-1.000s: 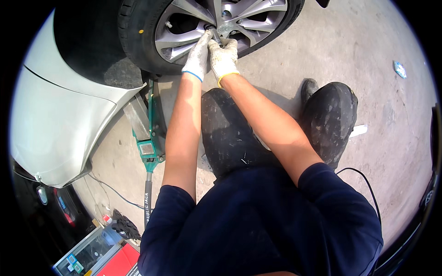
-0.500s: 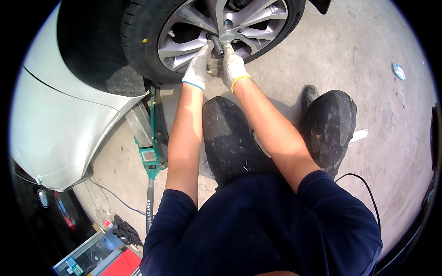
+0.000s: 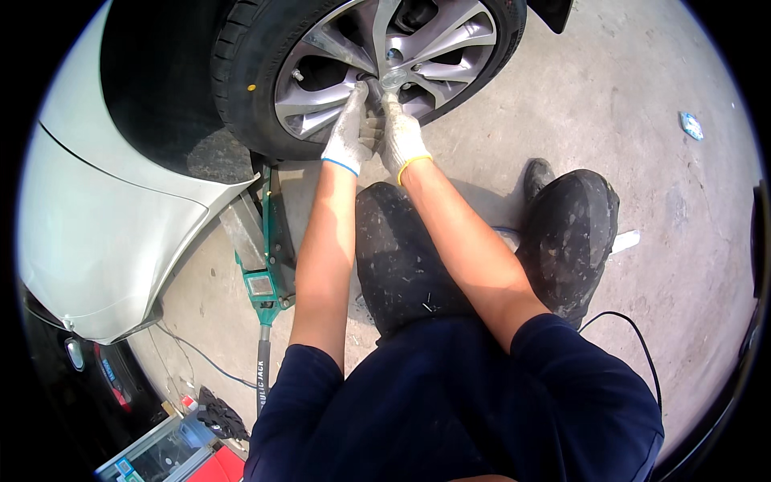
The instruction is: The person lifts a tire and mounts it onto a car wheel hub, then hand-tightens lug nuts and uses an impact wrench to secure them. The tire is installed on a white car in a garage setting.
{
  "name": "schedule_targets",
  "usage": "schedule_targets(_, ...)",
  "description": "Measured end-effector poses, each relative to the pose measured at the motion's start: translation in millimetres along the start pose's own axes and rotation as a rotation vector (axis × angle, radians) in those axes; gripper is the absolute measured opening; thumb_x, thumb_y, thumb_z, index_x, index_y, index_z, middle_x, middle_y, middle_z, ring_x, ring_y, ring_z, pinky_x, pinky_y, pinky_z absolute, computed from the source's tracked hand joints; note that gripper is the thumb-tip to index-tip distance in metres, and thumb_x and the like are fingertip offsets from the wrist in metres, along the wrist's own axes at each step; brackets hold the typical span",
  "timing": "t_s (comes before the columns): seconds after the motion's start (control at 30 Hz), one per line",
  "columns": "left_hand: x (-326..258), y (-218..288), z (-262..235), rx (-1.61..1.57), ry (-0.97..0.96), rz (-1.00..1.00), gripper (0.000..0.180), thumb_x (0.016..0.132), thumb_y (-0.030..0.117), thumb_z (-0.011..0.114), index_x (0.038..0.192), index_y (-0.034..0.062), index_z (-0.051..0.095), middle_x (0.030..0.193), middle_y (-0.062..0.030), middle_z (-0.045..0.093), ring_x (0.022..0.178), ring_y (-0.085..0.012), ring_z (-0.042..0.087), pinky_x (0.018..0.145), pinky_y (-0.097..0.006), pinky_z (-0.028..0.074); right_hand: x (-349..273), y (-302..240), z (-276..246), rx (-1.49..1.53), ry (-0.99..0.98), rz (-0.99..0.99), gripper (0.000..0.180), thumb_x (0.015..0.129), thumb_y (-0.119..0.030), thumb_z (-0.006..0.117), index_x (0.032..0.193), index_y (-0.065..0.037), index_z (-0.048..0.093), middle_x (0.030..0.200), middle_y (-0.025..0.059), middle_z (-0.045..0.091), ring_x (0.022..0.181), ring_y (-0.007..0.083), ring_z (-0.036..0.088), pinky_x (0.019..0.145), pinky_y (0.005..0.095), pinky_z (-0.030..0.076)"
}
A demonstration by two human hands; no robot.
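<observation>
Both of my hands wear whitish knitted gloves and meet at the lower part of a silver alloy wheel (image 3: 317, 98). Between them sits a dark cylindrical tool (image 3: 373, 95), its end against the wheel beside the round centre cap (image 3: 394, 79). My left hand (image 3: 347, 135), with a blue cuff edge, closes on the tool's left side. My right hand (image 3: 405, 138), with a yellow cuff edge, grips from the right, thumb up near the cap. The tool's lower part is hidden by the gloves. A black tyre (image 3: 255, 120) surrounds the wheel.
Left of my arms, a green floor jack (image 3: 263, 285) reaches under the white car's body panel (image 3: 104, 209). A blue hose (image 3: 205, 359) and a glass-topped case (image 3: 152, 450) lie lower left. A black cable (image 3: 638, 331), white scrap (image 3: 626, 240) and blue-white packet (image 3: 691, 126) lie right.
The dark tool now points more straight up between my hands and shows less. Both hands sit slightly lower in the picture, still together at the wheel.
</observation>
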State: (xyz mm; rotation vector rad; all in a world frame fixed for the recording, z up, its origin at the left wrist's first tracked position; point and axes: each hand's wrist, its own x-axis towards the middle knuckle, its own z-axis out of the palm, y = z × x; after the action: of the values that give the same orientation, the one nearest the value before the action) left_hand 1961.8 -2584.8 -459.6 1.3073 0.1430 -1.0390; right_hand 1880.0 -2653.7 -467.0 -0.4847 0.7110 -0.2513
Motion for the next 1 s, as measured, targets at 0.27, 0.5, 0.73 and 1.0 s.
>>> schedule_targets(0.27, 23, -13, -58, -0.524, -0.650, -0.054, 0.055, 0.105, 0.053, 0.042, 0.130, 0.0069, 0.057, 0.106, -0.0126, 0.068, 0.090, -0.0212, 0.066, 0.079, -0.033, 0.053, 5, 6, 5, -0.127, 0.067, -0.115, 0.052, 0.092, -0.047, 0.066, 0.110, 0.002, 0.060, 0.094, 0.0201, 0.069, 0.083, 0.0329, 0.070, 0.075, 0.0423, 0.056)
schedule_targets(0.5, 2, -60, -76, -0.338, 0.021, 0.148, 0.056, 0.105, 0.052, 0.042, 0.136, 0.0071, 0.052, 0.128, -0.0078, 0.060, 0.113, -0.0232, 0.058, 0.101, -0.038, 0.047, 22, 17, -10, -0.448, 0.157, -0.453, 0.051, 0.099, -0.047, 0.057, 0.112, 0.002, 0.058, 0.094, 0.0233, 0.069, 0.069, 0.0329, 0.069, 0.054, 0.0405, 0.059)
schedule_targets(0.73, -6, -119, -152, -0.102, 0.479, -0.014, 0.056, 0.098, 0.049, 0.058, 0.135, 0.0068, 0.056, 0.124, -0.0088, 0.064, 0.104, -0.0229, 0.062, 0.092, -0.037, 0.050, 10, -1, -5, -0.789, 0.245, -0.543, 0.049, 0.093, -0.034, 0.069, 0.118, 0.006, 0.057, 0.093, 0.0167, 0.067, 0.071, 0.0233, 0.068, 0.063, 0.0391, 0.058)
schedule_targets(1.0, 12, -233, -259, 1.188, 0.717, -0.240, 0.073, 0.080, 0.043, 0.073, 0.132, -0.0063, 0.055, 0.136, -0.0285, 0.057, 0.127, -0.0430, 0.056, 0.109, -0.045, 0.044, 11, 5, 2, -0.805, 0.219, -0.562, 0.050, 0.093, -0.042, 0.067, 0.114, 0.002, 0.058, 0.096, 0.0197, 0.068, 0.073, 0.0257, 0.069, 0.057, 0.0327, 0.056)
